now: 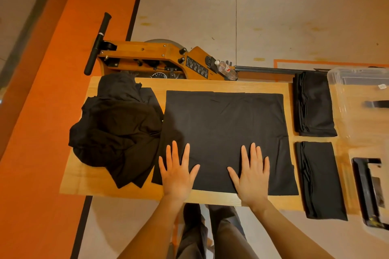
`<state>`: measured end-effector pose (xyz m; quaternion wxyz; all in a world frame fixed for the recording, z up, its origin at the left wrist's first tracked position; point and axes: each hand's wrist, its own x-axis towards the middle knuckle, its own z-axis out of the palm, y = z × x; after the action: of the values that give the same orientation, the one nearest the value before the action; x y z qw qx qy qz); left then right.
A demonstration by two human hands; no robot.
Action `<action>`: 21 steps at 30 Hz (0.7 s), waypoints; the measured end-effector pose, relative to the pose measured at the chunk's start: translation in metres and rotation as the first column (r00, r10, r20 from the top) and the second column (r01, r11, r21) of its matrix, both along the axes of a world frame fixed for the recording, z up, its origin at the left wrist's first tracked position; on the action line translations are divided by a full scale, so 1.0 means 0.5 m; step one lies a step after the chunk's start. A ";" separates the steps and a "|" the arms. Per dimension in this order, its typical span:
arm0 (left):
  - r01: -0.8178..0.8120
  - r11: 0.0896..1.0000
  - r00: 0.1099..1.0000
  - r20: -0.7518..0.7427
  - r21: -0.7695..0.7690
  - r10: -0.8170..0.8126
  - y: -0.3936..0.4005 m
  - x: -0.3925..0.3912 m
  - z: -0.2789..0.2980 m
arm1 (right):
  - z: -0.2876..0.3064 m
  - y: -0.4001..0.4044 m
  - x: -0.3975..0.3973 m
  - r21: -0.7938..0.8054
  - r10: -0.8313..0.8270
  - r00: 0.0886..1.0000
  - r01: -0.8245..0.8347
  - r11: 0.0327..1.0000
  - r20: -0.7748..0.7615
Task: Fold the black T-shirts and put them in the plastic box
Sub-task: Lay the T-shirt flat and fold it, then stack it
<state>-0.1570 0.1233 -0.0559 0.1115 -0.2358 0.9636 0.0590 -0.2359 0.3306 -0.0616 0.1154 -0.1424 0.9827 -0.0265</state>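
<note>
Head view, one entry. Shirt (225, 132): black, spread flat on the wooden table (126, 191), squared into a broad panel; whether its sleeves are already turned under cannot be told, black on black. Left hand (177, 172): flat on the shirt's near left part, fingers straight and spread wide, holding nothing. Right hand (252, 171): flat on the near right part, fingers straight and a little closer together, holding nothing. Pile of shirts (117, 128): unfolded, heaped at the table's left end, touching the spread shirt's left edge. Far folded stack (313, 105) and near folded stack (320, 178): both on the table just right of the spread shirt, apart from each other. Plastic box (357, 78): clear, at the far right corner, beside the far stack; contents not clear from here.

Step in hand, by judgement: smoothing the shirt before a fold. The next move likely calls for gripping one edge with both hands and carrying it across evenly, so the folded shirt matches the stacks' narrow width. Boxing is not yet begun.
</note>
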 end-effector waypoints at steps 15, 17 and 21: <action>0.140 0.990 0.990 0.009 0.006 -0.140 -0.059 0.120 0.003 | 0.005 0.095 0.120 -0.005 -0.143 0.990 0.143 0.990 0.014; 0.161 0.987 0.987 0.014 0.004 -0.161 -0.065 0.125 0.006 | 0.003 0.112 0.128 -0.008 -0.132 0.991 0.132 0.991 0.019; 0.220 0.976 0.975 -0.027 -0.002 -0.220 -0.075 0.132 0.016 | 0.014 0.145 0.127 -0.083 -0.168 0.986 0.169 0.982 0.013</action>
<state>-0.0909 0.0857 -0.0480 0.1046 -0.1269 0.9851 0.0499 -0.1725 0.4033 -0.0543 0.1098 -0.0633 0.9889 -0.0779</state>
